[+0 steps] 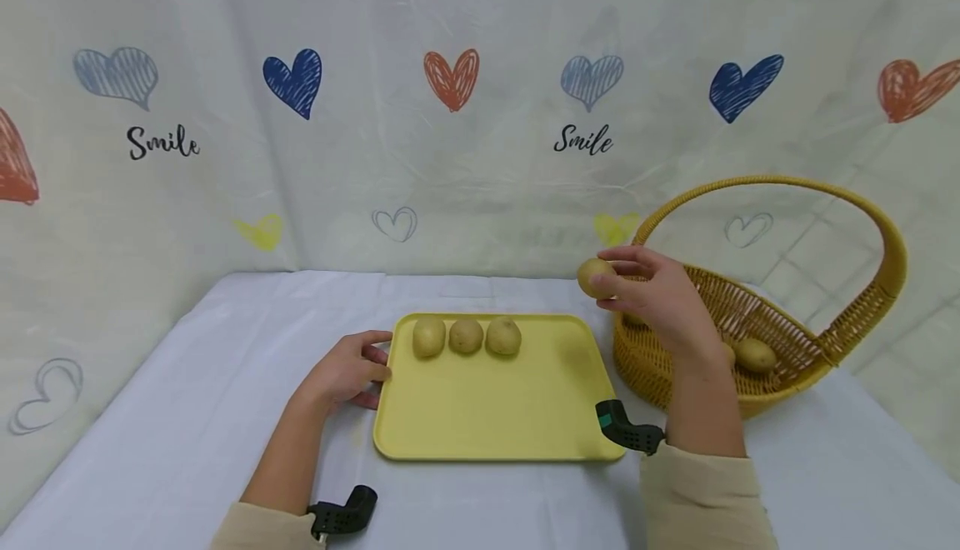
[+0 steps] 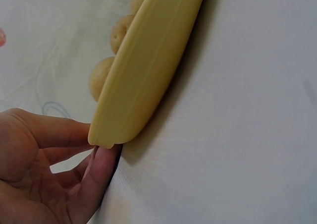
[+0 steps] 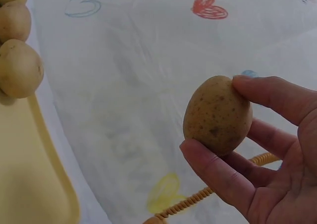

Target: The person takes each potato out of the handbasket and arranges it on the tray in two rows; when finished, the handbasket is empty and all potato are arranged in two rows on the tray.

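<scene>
the right hand [image 1: 667, 304] grips a single potato [image 1: 592, 277] between thumb and fingertips, holding it up off the cloth right of the frame's centre, in front of the near-left rim of the wicker basket [image 1: 637, 371]. in the right wrist view this potato is brown-speckled, with a darker spot low on its side. the left hand [image 1: 343, 373], left of centre, holds the left end of the yellow tray [image 1: 495, 417]; in the left wrist view its digits take the rim, one of them reaching the underside.

the tray lies flat in the lower middle of the frame. three tray potatoes [image 1: 466, 336] form a row along its far edge, toward its upper left corner. the basket stands at the right of the frame, its tall arched handle [image 1: 892, 258] rising over it. basket potatoes [image 1: 755, 356] lie inside, some partly hidden by the right arm.

white cloth [image 1: 210, 425] covers the table. behind hangs a pale backdrop [image 1: 510, 0] printed with hearts and the word "smile" twice. both wrists carry black mounts [image 1: 347, 512] beside beige sleeves [image 1: 701, 492].
</scene>
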{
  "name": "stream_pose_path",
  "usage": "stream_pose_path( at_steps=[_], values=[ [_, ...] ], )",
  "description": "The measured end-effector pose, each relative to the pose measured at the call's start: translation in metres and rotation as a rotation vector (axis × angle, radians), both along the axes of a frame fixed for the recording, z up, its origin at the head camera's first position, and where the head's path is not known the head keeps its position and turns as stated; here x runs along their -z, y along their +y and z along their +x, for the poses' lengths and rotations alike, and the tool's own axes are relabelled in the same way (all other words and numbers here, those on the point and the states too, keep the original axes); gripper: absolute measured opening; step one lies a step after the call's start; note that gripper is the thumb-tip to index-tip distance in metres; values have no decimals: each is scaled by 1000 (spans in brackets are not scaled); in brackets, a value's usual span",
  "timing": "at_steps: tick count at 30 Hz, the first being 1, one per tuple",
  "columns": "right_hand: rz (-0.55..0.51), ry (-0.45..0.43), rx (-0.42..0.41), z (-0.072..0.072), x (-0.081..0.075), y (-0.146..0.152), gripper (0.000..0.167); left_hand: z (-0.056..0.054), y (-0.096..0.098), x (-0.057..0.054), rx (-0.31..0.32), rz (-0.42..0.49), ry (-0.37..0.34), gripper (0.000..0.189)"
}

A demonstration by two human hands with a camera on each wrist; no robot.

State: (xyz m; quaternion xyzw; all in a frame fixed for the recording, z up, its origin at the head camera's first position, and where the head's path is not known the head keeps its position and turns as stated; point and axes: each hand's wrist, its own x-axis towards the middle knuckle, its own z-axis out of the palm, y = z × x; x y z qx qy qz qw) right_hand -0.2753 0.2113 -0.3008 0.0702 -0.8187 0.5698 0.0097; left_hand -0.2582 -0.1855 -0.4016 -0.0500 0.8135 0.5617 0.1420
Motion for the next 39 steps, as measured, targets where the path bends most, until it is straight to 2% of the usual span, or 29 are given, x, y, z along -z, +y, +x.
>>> stream_pose_path(
  at_steps=[3,9,22,32,39],
  values=[
    [32,-21,-12,-3,4,-6,64,-1,1,1,-3,-3,-1,67],
    [152,-53,-40,-11,16,-20,56,-2,2,2,-4,-2,1,67],
    [188,-78,-60,-24,42,-33,54,-3,5,1,-3,2,5,67],
    [308,-112,-61,-31,55,-42,51,0,3,-2,1,-8,7,68],
    [417,-126,-59,-39,69,-46,46,0,2,0,-3,-3,3,68]
  ],
)
